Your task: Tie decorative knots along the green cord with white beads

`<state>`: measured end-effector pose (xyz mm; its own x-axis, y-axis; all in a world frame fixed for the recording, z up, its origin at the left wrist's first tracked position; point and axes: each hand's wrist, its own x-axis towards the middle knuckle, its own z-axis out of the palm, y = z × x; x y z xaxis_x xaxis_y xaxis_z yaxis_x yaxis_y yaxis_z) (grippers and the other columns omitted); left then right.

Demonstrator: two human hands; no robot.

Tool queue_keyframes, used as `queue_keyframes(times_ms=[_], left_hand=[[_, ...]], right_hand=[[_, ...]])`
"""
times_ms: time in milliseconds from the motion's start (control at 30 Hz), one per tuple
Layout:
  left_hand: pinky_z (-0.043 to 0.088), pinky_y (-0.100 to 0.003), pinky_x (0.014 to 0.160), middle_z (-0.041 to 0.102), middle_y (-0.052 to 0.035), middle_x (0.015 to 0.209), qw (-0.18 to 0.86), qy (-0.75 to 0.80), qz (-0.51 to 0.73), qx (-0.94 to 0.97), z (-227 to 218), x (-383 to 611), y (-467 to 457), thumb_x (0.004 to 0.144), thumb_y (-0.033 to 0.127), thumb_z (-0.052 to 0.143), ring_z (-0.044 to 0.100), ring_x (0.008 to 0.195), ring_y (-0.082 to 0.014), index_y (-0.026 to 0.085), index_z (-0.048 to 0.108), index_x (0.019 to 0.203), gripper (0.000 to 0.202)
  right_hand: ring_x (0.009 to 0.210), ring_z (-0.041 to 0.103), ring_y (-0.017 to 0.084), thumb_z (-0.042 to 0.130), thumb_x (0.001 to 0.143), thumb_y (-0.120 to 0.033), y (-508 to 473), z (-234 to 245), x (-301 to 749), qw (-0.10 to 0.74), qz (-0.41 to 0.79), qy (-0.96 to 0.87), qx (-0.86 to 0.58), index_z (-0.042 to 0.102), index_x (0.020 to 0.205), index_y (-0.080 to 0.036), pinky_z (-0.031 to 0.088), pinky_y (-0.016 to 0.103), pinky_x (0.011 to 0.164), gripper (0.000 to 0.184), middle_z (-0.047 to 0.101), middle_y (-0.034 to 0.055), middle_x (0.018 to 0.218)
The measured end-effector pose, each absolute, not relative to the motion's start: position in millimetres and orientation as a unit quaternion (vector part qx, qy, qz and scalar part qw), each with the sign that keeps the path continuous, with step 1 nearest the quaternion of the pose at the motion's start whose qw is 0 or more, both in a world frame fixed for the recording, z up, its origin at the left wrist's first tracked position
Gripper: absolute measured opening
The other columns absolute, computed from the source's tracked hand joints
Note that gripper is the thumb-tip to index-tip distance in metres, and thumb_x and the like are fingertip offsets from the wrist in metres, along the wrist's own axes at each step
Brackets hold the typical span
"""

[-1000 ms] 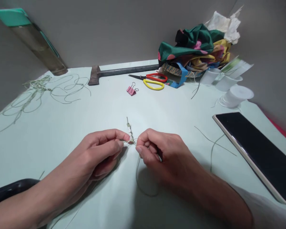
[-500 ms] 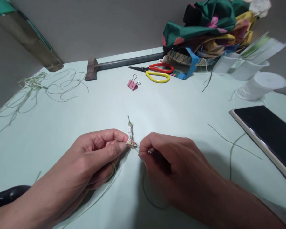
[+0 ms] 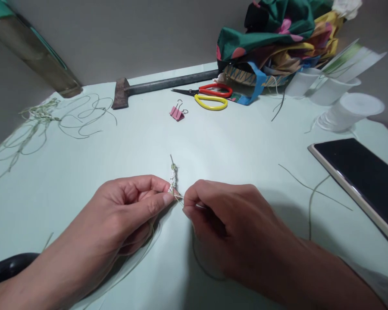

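Note:
A short knotted cord piece (image 3: 172, 178), white and green, stands up between my hands, a thin tip poking out at its top. My left hand (image 3: 129, 215) pinches its lower end between thumb and forefinger. Thin cords (image 3: 179, 196) run from that end to my right hand (image 3: 223, 215), whose thumb and forefinger are closed on them. A loose pale green strand (image 3: 139, 261) trails below my left hand to the table's front. Another dark strand curves out beneath my right hand. The inner fingers of my right hand are hidden.
Behind lie a hammer (image 3: 168, 83), red-and-yellow-handled scissors (image 3: 211, 97) and a pink binder clip (image 3: 177, 113). Tangled green cord (image 3: 42, 116) is at left. White thread spools (image 3: 345, 112), a phone (image 3: 358, 181) and a basket of colourful fabric (image 3: 271, 43) occupy the right side.
The whole view has shifted slightly, so everything sits a little further left. Both hands keep their pinches on the knotted piece and its cords, almost unmoved.

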<state>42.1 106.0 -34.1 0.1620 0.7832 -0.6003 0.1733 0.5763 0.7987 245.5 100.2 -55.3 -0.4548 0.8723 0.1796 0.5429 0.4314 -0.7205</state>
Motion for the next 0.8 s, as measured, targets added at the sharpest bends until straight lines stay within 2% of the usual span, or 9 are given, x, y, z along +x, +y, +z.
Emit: queue_keyframes(times_ms=[167,333,400,467,567,700,800], left_hand=[[0.017,-0.012,0.035,0.033,0.008,0.051,0.638,0.601,0.242,0.415,-35.7,41.7,105.1,0.084,0.055,0.083,0.019,0.043,-0.0037,0.02,0.072,0.076,0.037],[0.016,-0.014,0.036,0.034,0.0073,0.049,0.63,0.6,0.243,0.429,-35.1,41.4,105.4,0.084,0.055,0.082,0.02,0.043,-0.0046,0.02,0.072,0.075,0.037],[0.016,-0.014,0.036,0.036,0.0069,0.049,0.63,0.602,0.24,0.428,-34.4,41.3,105.3,0.084,0.055,0.081,0.02,0.043,-0.0049,0.021,0.072,0.075,0.037],[0.017,-0.014,0.036,0.035,0.0071,0.05,0.633,0.602,0.235,0.427,-33.8,41.0,105.1,0.083,0.057,0.082,0.02,0.044,-0.0051,0.021,0.071,0.074,0.039],[0.017,-0.014,0.035,0.034,0.0074,0.051,0.638,0.599,0.231,0.425,-33.1,40.7,105.3,0.081,0.059,0.083,0.019,0.044,-0.005,0.021,0.07,0.071,0.042],[0.016,-0.015,0.035,0.034,0.0075,0.049,0.639,0.599,0.228,0.425,-32.7,40.9,106.4,0.081,0.054,0.083,0.019,0.043,-0.0051,0.021,0.068,0.07,0.038],[0.017,-0.014,0.036,0.036,0.0074,0.049,0.644,0.593,0.232,0.424,-32.3,41.4,106.5,0.081,0.051,0.083,0.02,0.043,-0.0047,0.021,0.069,0.071,0.035]], right_hand=[[0.051,0.038,0.008,0.046,0.088,-0.01,100.7,-55.1,247.2,0.298,0.259,-0.817,-0.421,0.045,0.073,-0.022,0.028,0.025,0.049,0.019,0.048,-0.0074,0.06],[0.055,0.042,0.007,0.05,0.089,-0.011,101.7,-55.7,247.2,0.313,0.258,-0.813,-0.418,0.052,0.075,-0.021,0.031,0.024,0.052,0.017,0.053,-0.0077,0.064],[0.053,0.041,0.006,0.051,0.093,-0.013,101.2,-54.5,247.8,0.321,0.266,-0.808,-0.417,0.057,0.08,-0.02,0.031,0.023,0.052,0.015,0.053,-0.0082,0.064],[0.049,0.036,0.006,0.05,0.094,-0.014,100.7,-52.7,248.6,0.326,0.269,-0.806,-0.414,0.061,0.089,-0.019,0.03,0.022,0.05,0.013,0.047,-0.0097,0.06],[0.046,0.03,0.007,0.048,0.091,-0.011,100.8,-51.2,249.0,0.319,0.271,-0.806,-0.417,0.061,0.098,-0.02,0.028,0.022,0.048,0.017,0.039,-0.0118,0.056],[0.052,0.036,0.009,0.045,0.087,-0.009,102.3,-53.4,247.9,0.315,0.27,-0.812,-0.411,0.058,0.095,-0.022,0.03,0.024,0.052,0.02,0.048,-0.0087,0.063],[0.057,0.034,0.011,0.044,0.086,-0.007,102.9,-54.6,247.9,0.293,0.266,-0.825,-0.404,0.054,0.081,-0.023,0.029,0.027,0.054,0.019,0.043,-0.0066,0.065]])
